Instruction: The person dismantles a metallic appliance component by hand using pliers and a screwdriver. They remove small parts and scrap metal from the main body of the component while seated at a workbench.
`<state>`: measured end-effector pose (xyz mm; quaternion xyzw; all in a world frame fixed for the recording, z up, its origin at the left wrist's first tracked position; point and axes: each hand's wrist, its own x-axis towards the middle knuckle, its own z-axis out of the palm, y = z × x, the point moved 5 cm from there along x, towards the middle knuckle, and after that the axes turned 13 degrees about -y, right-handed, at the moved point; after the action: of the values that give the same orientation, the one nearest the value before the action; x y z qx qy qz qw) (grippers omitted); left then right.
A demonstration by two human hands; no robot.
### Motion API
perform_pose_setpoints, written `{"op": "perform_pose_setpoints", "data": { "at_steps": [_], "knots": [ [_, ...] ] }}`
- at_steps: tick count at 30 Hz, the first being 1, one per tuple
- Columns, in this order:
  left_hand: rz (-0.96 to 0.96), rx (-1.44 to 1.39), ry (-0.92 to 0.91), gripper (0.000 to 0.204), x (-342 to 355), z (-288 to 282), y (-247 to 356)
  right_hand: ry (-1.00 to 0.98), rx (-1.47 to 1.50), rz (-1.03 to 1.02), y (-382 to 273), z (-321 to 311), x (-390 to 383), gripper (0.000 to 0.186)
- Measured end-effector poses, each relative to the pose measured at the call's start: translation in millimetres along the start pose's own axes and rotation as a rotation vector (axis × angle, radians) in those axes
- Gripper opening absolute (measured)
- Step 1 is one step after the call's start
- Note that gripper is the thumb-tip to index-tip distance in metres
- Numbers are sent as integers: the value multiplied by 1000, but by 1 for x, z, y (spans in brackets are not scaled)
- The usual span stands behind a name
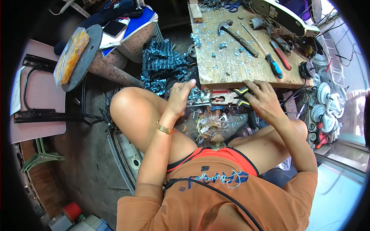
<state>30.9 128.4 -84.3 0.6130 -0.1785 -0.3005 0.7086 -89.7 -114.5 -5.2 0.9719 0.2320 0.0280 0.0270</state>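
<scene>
In front of my lap, my left hand (180,96) is closed at the left end of a shiny silvery metal piece (197,97), its thumb pointing up and away. What exactly this piece is I cannot make out. My right hand (264,98) is wrapped round the yellow-and-black handles of a pair of pliers (230,99). The pliers' jaws point left and meet the right side of the metal piece. Whether they bite on it is too small to tell. Both hands are just below the near edge of the wooden bench (216,73).
A hammer (238,38), a blue-handled screwdriver (274,66) and a red utility knife (281,56) lie on the bench among metal scraps. Left of it is a heap of dark shiny metal pieces (163,61). A round metal stand (93,50) bears a bag of orange food (73,56).
</scene>
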Motion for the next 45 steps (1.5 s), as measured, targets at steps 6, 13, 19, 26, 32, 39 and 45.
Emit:
{"op": "perform_pose_setpoints", "data": {
  "at_steps": [6,13,19,26,32,39,45],
  "knots": [
    [42,306,-125,42,-3,3,15,-56,-53,-29,0,2,-1,18],
    [125,346,-83,42,-9,11,27,-91,72,-38,-3,4,-4,14],
    [160,440,-64,42,-10,13,33,-152,124,-54,3,1,-4,16],
    [78,319,-49,43,-10,1,2,-167,182,-73,4,9,4,25],
    [-111,21,186,33,-2,-14,-32,-286,692,249,30,54,14,38],
    [-47,18,346,28,8,-37,-86,-171,878,264,16,91,18,42],
    [38,255,294,34,17,-32,-82,-159,897,197,5,88,21,42]
  ]
}}
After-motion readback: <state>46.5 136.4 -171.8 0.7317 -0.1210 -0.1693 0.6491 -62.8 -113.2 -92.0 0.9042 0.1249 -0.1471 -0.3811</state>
